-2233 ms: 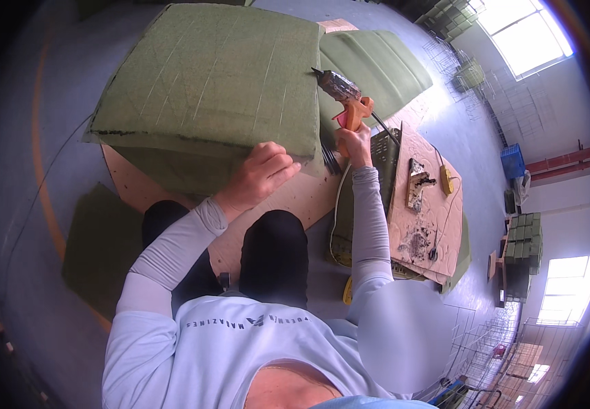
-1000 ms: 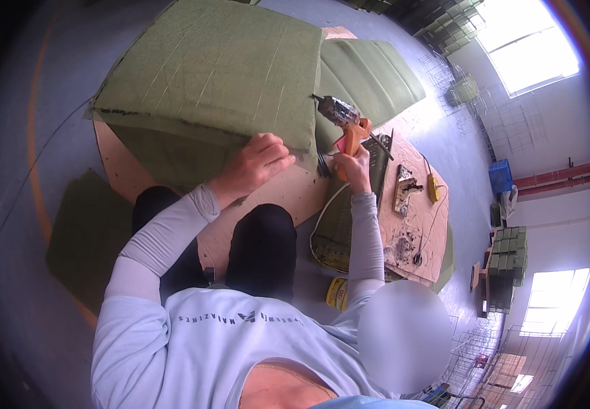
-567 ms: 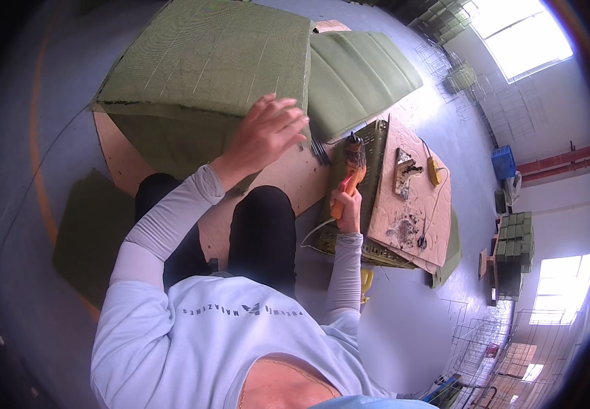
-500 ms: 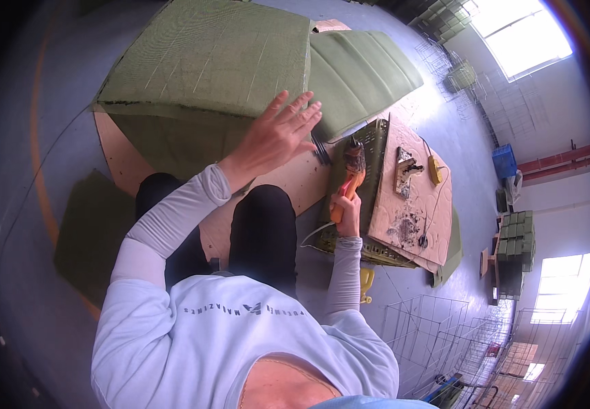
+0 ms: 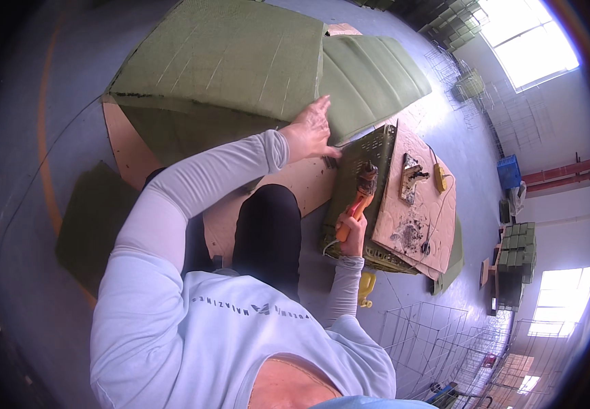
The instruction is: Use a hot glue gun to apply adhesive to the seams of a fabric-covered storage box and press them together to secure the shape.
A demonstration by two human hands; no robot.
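My left hand (image 5: 308,131) is at the right lower edge of a large green mesh-covered panel (image 5: 233,54), beside a ribbed green panel (image 5: 370,82). Its thumb and fingers are apart, with the thumb by several short black sticks (image 5: 328,162). I see nothing held in it, though part of the palm is hidden. My right hand (image 5: 351,232) is closed round the handle of an orange glue gun (image 5: 360,204) with a dark, smeared nozzle. The nozzle points away from me, over an upturned green perforated crate (image 5: 360,157).
Cardboard (image 5: 404,228) with black smudges tops the crate, carrying a blackened metal piece (image 5: 412,178) and a yellow device (image 5: 439,177) on a cord. A yellow jug (image 5: 366,289) stands below. Wire frames (image 5: 424,334) are at lower right, and a green sheet (image 5: 94,228) lies at left.
My left hand has slid down and right off the mesh panel's face toward the black sticks. The glue gun has shifted slightly toward me, and the whole view has swung a little.
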